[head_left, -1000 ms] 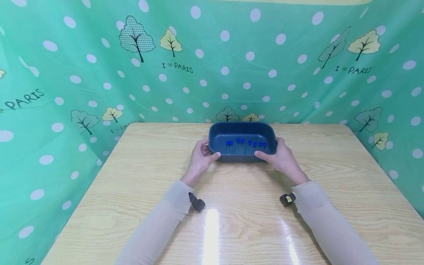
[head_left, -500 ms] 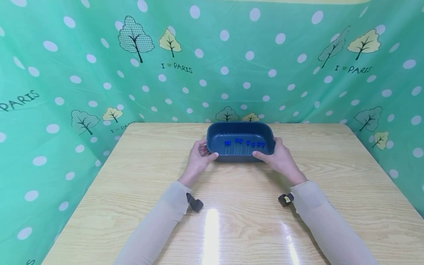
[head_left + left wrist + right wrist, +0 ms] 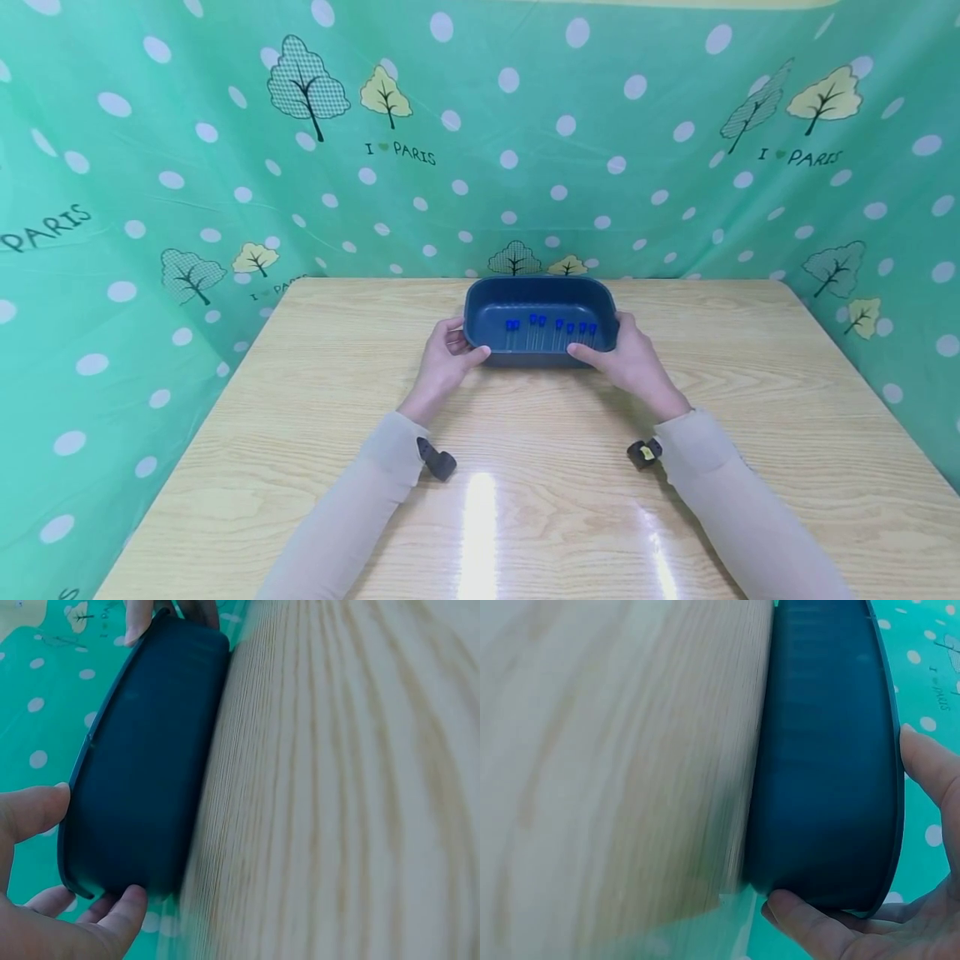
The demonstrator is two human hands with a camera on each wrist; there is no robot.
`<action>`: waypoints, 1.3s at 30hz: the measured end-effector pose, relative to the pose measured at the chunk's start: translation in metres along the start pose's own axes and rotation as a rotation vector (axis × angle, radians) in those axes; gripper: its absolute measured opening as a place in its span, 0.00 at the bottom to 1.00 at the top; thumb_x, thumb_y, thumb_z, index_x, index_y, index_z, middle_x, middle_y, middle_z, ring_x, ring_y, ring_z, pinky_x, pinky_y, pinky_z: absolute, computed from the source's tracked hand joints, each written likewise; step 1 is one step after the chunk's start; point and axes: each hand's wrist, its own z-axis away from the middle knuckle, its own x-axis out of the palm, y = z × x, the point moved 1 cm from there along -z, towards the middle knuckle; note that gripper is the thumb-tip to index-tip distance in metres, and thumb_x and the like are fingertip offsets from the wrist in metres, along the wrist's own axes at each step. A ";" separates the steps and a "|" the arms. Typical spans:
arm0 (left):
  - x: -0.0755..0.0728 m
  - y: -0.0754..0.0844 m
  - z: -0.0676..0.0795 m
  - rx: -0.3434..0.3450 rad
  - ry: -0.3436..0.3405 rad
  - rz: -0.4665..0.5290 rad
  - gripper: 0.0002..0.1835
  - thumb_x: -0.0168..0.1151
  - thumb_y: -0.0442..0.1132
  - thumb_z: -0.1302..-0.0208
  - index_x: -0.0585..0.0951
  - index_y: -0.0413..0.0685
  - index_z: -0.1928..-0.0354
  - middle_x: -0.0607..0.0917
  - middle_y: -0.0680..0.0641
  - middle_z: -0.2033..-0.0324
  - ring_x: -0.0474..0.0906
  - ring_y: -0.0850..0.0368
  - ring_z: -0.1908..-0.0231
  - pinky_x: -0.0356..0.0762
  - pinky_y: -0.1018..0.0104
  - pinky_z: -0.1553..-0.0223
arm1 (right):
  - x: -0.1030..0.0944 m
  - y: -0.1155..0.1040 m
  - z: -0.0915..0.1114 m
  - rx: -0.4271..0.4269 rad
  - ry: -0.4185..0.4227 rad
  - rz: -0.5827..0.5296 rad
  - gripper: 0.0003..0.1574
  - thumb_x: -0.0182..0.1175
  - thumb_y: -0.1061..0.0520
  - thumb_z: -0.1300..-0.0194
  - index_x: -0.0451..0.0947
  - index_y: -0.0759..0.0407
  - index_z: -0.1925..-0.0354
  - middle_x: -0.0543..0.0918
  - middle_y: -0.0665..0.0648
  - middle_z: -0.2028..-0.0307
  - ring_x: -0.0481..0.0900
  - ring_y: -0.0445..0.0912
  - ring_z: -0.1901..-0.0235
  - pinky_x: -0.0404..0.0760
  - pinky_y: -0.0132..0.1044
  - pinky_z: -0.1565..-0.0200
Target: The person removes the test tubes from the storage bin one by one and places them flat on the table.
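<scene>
A dark blue rectangular basin (image 3: 540,360) with rounded corners stands at the back of the wooden table. Several small bright blue pieces, each with a thin pale stem, lie in a row inside it; their exact kind is too small to tell. My left hand (image 3: 444,360) grips the basin's left end, thumb on the front rim and fingers around the side. At the opposite end my right hand (image 3: 633,362) holds it the same way. In the left wrist view the basin's outer wall (image 3: 142,765) fills the space between thumb and fingers.
The pale wood-grain table (image 3: 540,467) extends toward me, with bright light reflections near the front. A green polka-dot cloth (image 3: 510,125) printed with trees hangs behind the table and along both sides. Each wrist wears a dark strapped device.
Both hands have slid the basin slightly to the left along the back of the table. The grip on each end looks the same, and the blue pieces moved along with it.
</scene>
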 end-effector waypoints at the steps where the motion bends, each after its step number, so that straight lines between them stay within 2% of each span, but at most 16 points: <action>1: 0.000 0.000 0.000 0.000 0.001 0.000 0.38 0.72 0.36 0.48 0.66 0.46 0.36 0.75 0.38 0.44 0.73 0.48 0.44 0.74 0.58 0.45 | 0.000 0.000 0.000 0.001 0.001 0.002 0.72 0.63 0.27 0.49 0.40 0.68 0.28 0.60 0.74 0.34 0.61 0.66 0.36 0.65 0.61 0.40; 25: -0.006 0.001 -0.001 -0.021 -0.015 0.023 0.38 0.72 0.34 0.49 0.66 0.44 0.35 0.74 0.37 0.43 0.73 0.47 0.44 0.75 0.57 0.47 | 0.005 -0.002 0.001 0.009 0.003 -0.006 0.73 0.62 0.26 0.49 0.39 0.67 0.28 0.59 0.74 0.34 0.60 0.65 0.35 0.63 0.61 0.40; 36: -0.006 0.004 -0.001 -0.034 -0.006 0.026 0.38 0.72 0.33 0.49 0.66 0.43 0.36 0.75 0.37 0.44 0.74 0.47 0.44 0.74 0.57 0.46 | -0.005 0.003 -0.002 0.035 -0.043 -0.050 0.69 0.65 0.30 0.49 0.42 0.61 0.26 0.63 0.72 0.35 0.65 0.65 0.38 0.68 0.60 0.43; 39: -0.006 0.005 -0.001 -0.038 -0.010 0.022 0.37 0.73 0.33 0.49 0.66 0.43 0.36 0.75 0.37 0.44 0.74 0.47 0.45 0.74 0.58 0.46 | -0.008 0.005 -0.002 0.034 -0.053 -0.048 0.69 0.66 0.32 0.48 0.41 0.60 0.26 0.62 0.72 0.34 0.64 0.65 0.37 0.67 0.61 0.42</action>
